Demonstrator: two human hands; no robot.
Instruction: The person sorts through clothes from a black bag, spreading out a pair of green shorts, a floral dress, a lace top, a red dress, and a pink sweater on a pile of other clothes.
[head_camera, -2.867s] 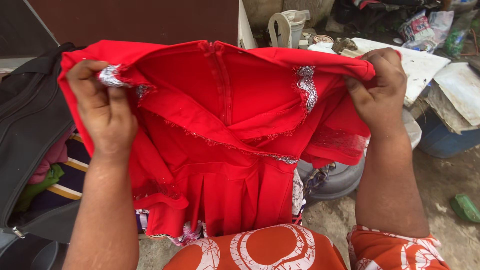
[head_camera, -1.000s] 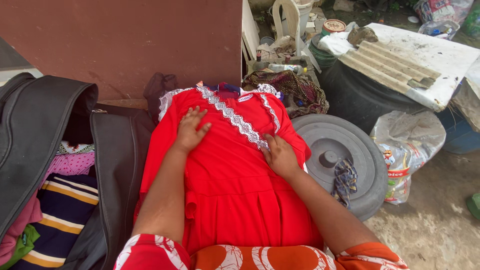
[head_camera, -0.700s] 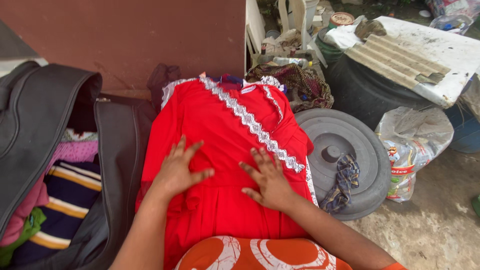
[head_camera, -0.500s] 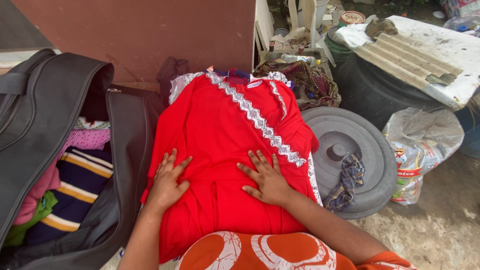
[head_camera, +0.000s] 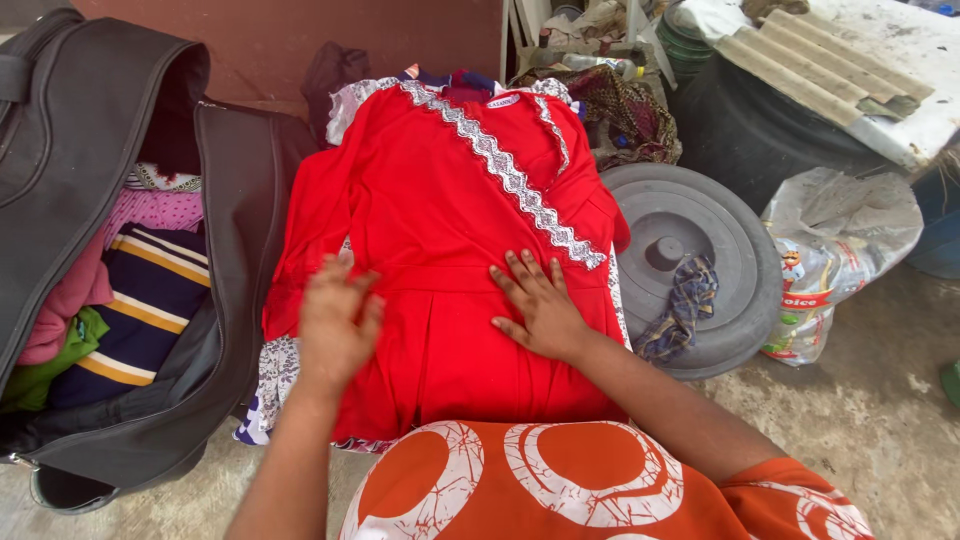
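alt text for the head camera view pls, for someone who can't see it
A person's two bare hands, left hand and right hand, lie open on a red dress with silver lace trim, spread flat in front of them. An open black bag of folded clothes sits to the left and a round grey plastic lid to the right.

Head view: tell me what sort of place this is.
Probably an outdoor yard beside a house: bare concrete ground, a dark barrel under weathered sheets, and a red dress spread beside an open black bag of clothes.
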